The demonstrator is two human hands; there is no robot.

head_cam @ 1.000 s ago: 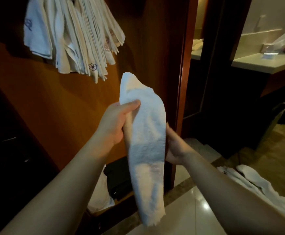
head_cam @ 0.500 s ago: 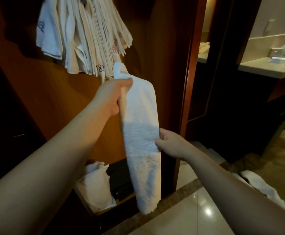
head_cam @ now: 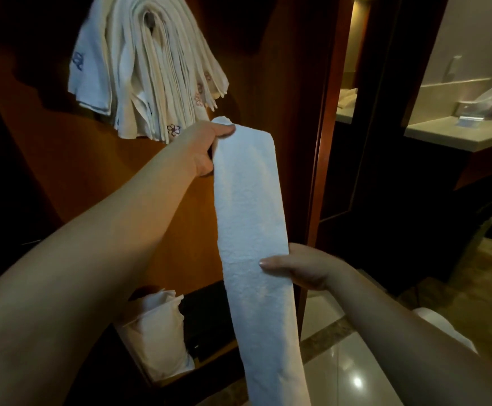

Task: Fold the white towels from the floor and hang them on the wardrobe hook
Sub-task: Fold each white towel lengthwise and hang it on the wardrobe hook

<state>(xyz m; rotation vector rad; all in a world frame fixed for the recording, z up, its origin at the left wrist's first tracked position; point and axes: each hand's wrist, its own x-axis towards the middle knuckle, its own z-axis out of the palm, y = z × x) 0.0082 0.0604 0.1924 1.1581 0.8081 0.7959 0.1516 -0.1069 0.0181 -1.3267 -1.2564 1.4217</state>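
The wardrobe (head_cam: 283, 68) stood behind both hands. A bundle of towels (head_cam: 154, 71) hung just above the left hand (head_cam: 202, 148). A folded towel (head_cam: 253, 230) stretched between the hands; the left hand pinched its top, and the right hand (head_cam: 300, 266) gripped its middle, thumb in front.

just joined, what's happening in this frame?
A person holds a white towel, folded into a long strip, up in front of the wardrobe panel. The left hand grips its top end just below the bundle of hung towels; the right hand pinches its edge lower down. It is not yet hung with the others.
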